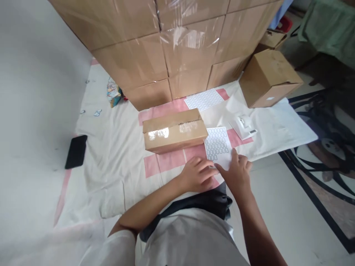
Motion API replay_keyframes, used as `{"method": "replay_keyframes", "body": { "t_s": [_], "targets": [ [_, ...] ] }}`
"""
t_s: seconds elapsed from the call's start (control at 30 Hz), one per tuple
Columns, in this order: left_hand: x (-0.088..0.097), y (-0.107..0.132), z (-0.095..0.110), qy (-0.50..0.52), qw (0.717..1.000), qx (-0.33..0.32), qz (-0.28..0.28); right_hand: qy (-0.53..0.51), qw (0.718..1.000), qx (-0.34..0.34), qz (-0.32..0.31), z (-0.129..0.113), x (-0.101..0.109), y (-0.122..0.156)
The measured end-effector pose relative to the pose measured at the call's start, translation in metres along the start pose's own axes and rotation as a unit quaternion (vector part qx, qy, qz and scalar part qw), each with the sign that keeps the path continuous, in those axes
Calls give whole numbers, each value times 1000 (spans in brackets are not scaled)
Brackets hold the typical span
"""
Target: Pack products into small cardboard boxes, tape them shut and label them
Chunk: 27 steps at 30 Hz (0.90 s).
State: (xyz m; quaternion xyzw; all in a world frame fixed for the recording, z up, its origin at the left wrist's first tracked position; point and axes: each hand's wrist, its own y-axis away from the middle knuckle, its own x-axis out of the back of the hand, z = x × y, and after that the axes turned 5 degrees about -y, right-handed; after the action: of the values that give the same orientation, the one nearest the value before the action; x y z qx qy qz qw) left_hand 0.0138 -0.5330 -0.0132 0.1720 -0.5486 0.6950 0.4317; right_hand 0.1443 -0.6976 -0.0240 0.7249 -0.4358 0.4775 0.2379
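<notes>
A white sheet of small outlined rectangular labels (216,142) lies on the cloth, beside the right end of a taped cardboard box (174,131). At the sheet's lower left edge is my left hand (198,173), its fingers loosely bent with gaps between them and nothing visible in them. My right hand (237,173) rests over the lower right corner of the sheet, thumb and index finger spread apart and the other fingers curled. The left fingertips and the right thumb nearly meet at the sheet's bottom. Whether a loose label is between them is too small to tell.
Large stacked cartons (191,48) wrapped in clear film stand behind the box. A second label sheet (203,99) lies before them. To the right are a white device (244,126) and another carton (270,79). A black phone (76,151) lies at left, near a colourful packet (113,92).
</notes>
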Motion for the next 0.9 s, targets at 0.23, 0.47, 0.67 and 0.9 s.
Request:
{"method": "replay_keyframes", "body": {
  "t_s": [0.23,0.47,0.67,0.9],
  "targets": [
    [-16,-30,-19,77,985,114,-107,-260,959,-96,-58,2,11,-2],
    [-14,-31,-19,143,972,167,-86,-676,727,-107,-50,2,19,15],
    [-21,-15,-4,254,893,369,25,-696,697,-119,-121,1,6,6],
    [19,-3,14,73,956,278,60,-581,793,-117,-143,-6,10,-18]
  ]
}}
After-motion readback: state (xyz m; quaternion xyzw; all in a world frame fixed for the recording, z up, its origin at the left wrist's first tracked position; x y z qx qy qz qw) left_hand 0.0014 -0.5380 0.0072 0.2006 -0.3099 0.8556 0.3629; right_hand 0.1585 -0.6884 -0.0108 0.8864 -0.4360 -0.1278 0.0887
